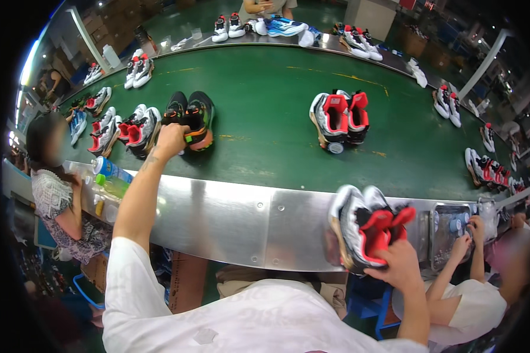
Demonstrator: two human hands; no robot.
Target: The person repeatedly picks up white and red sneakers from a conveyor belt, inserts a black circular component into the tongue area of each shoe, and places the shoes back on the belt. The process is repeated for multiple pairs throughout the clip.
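Sneakers, a grey pair with red linings (pixel 368 229), sit clamped in my right hand (pixel 397 265), fingers closed round their heels, held over the steel edge (pixel 247 217) just short of the green belt (pixel 265 123). My left hand (pixel 171 140) stretches far ahead, curled onto a black pair with orange soles (pixel 191 115) lying on the belt. Another grey and red pair (pixel 338 117) lies well beyond my right hand.

My left arm stretches far forward and up, elbow nearly straight, its hand (pixel 172 139) closed with knuckles toward me, while my right arm bends close to my body, forearm upright, its hand (pixel 399 266) clenched tight, though the fingers of both seem hidden from my view.
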